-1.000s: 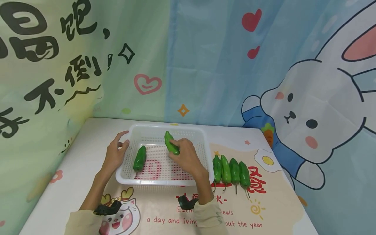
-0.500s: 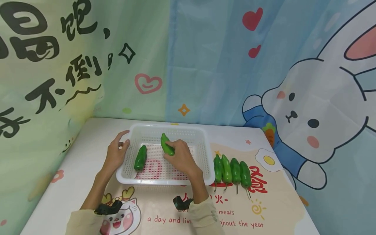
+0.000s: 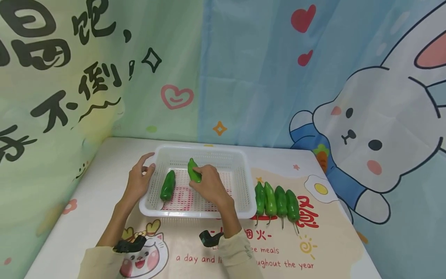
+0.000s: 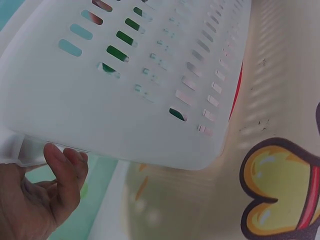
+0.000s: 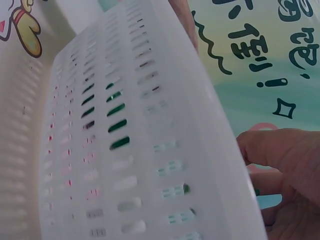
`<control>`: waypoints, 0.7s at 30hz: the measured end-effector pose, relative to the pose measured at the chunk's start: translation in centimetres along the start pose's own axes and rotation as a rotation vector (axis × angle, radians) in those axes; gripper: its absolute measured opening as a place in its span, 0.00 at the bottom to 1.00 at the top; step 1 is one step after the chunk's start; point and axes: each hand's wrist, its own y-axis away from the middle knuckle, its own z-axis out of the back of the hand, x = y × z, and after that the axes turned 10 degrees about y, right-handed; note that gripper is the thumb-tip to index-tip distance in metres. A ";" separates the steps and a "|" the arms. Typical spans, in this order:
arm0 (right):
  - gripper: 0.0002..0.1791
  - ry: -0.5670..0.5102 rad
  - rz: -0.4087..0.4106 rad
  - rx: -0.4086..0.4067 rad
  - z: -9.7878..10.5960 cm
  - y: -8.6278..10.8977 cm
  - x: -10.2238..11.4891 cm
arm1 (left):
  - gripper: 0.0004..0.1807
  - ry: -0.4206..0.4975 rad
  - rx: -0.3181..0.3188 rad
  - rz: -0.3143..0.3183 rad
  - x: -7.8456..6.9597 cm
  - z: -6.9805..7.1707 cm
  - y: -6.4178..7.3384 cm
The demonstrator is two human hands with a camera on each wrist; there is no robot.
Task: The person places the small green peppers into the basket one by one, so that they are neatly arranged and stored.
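Observation:
My right hand (image 3: 210, 186) holds a green chili pepper (image 3: 193, 170) between thumb and fingers, inside the white perforated plastic basket (image 3: 198, 214). Another green chili pepper (image 3: 168, 186) lies lengthwise on the basket's left side. At the basket's upper left rim, my left hand (image 3: 139, 180) has thumb and index finger at the edge, spread apart. The left wrist view shows the fingers (image 4: 65, 172) bent loosely beside the basket's outer wall (image 4: 125, 135). In the right wrist view, the wall hides most of the held pepper, and part of the right hand (image 5: 285, 170) shows beyond the rim.
Several green chili peppers (image 3: 275, 201) lie side by side right of the basket, stems toward the front. A printed mat (image 3: 289, 244) covers part of the white table (image 3: 87, 205). Behind stands a curtain (image 3: 240, 77) with a cartoon rabbit.
My right hand has moved left inside the basket with the chili pepper in its grip, closer to the pepper lying there. My left hand stays at the rim.

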 end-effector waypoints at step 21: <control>0.21 0.018 -0.075 0.060 -2.3 -0.9 1.1 | 0.29 0.018 0.003 -0.024 0.1 0.0 -0.1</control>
